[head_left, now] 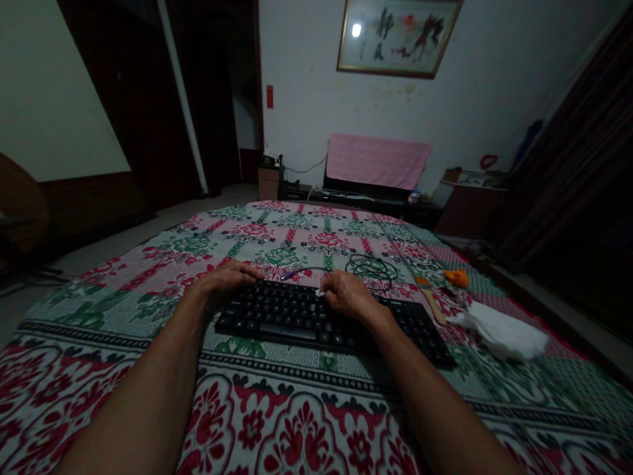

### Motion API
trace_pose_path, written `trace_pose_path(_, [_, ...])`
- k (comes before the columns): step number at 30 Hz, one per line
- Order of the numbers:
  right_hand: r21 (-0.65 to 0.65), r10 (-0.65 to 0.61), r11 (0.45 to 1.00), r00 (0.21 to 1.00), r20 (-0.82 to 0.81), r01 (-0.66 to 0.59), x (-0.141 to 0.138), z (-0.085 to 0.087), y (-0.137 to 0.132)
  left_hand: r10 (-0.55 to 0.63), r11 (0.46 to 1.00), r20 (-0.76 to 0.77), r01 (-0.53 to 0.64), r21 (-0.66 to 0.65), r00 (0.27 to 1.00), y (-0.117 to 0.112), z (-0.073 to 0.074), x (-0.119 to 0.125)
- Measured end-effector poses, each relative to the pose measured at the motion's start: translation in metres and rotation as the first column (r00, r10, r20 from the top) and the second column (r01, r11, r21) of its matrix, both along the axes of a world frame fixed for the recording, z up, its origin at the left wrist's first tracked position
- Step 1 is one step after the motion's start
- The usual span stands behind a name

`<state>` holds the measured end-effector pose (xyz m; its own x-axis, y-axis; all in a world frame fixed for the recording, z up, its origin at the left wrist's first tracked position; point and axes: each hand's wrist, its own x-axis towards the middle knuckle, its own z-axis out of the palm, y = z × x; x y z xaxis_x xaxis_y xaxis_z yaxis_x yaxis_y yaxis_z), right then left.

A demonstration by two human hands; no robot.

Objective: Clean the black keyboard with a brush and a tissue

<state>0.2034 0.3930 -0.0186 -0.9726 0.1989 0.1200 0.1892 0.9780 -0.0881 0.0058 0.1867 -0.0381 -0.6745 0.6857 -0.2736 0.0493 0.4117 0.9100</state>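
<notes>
A black keyboard [297,315] lies on a bed covered by a red, green and white flowered cloth [277,409]. My left hand [228,277] rests curled on the keyboard's far left corner, fingers laid over its edge. Over the upper middle of the keys my right hand [346,295] is closed, pinching a small white thing [320,292] that I cannot make out. The keyboard's dark cable [372,269] lies coiled just beyond the right hand, with a purple plug [289,274] near the top edge.
White tissue or cloth [499,330] lies at the right of the keyboard, with a wooden-handled tool [431,300] and an orange object [455,278] beyond it. A low cabinet with a pink cloth [376,161] stands against the far wall. The room is dim.
</notes>
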Motion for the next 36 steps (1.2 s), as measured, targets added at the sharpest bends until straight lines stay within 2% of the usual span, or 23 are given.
trace_pose_path(3, [-0.016,-0.007,1.000,1.000,0.007,0.007,0.002,0.001,0.003,0.010,1.000,-0.025,-0.010,0.010,1.000,-0.002,-0.010,-0.006])
trace_pose_path(7, [-0.012,0.008,1.000,0.999,-0.032,-0.008,0.007,-0.004,0.005,0.063,0.998,-0.180,-0.056,0.042,0.982,-0.006,-0.018,-0.007])
trace_pose_path(9, [-0.025,0.030,0.999,0.997,-0.066,-0.032,0.010,-0.009,0.006,0.086,0.996,-0.246,-0.083,0.021,0.965,-0.006,-0.018,-0.004])
trace_pose_path(12, [-0.015,0.051,0.999,0.993,-0.108,-0.053,0.016,-0.016,0.007,0.055,0.991,-0.345,-0.093,-0.094,0.937,0.003,-0.009,0.006])
trace_pose_path(15, [-0.020,0.044,0.999,0.991,-0.123,-0.046,0.018,-0.021,0.005,-0.051,0.979,-0.554,-0.068,-0.192,0.831,0.024,0.003,0.026])
trace_pose_path(17, [-0.034,0.035,0.999,0.991,-0.129,-0.040,0.018,-0.023,0.003,-0.163,0.976,-0.657,0.023,-0.217,0.736,0.041,0.008,0.044])
trace_pose_path(20, [-0.033,0.032,0.999,0.987,-0.159,-0.038,0.020,-0.023,0.001,-0.285,0.958,-0.707,0.166,-0.235,0.647,0.059,0.006,0.066])
trace_pose_path(21, [-0.025,0.034,0.999,0.985,-0.168,-0.038,0.021,-0.023,0.001,-0.296,0.955,-0.716,0.173,-0.241,0.633,0.063,0.004,0.069])
trace_pose_path(24, [-0.003,0.053,0.999,0.982,-0.183,-0.054,0.031,-0.021,0.002,-0.308,0.951,-0.716,0.206,-0.230,0.626,0.065,-0.005,0.067])
trace_pose_path(29, [-0.009,0.062,0.998,0.976,-0.210,-0.065,0.047,-0.022,0.009,-0.318,0.947,-0.689,0.249,-0.202,0.652,0.060,-0.014,0.050])
trace_pose_path(36, [0.011,0.152,0.988,0.950,-0.273,-0.155,0.038,-0.029,0.000,-0.269,0.963,-0.688,0.191,-0.189,0.674,0.056,-0.015,0.045])
